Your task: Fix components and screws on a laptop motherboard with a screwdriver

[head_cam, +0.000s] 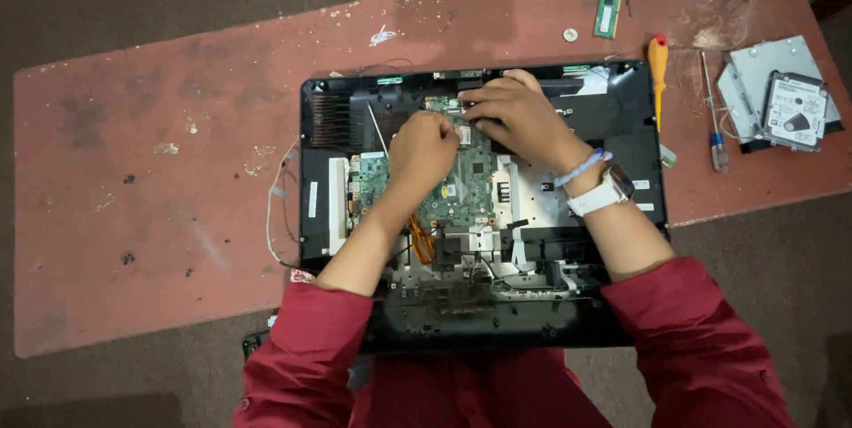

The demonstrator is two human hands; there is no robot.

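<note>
Green motherboard (461,184) lay inside the opened black laptop chassis (621,99) on the red surface (160,179). My left hand (423,151) rested fisted on it; my right hand (515,113) pinched its top edge, the grip's contents hidden.

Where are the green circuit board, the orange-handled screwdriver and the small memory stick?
green circuit board (469,186): head view, bare lower middle.
orange-handled screwdriver (658,62): head view, orange handle.
small memory stick (607,16): head view, centre of its green face.
</note>
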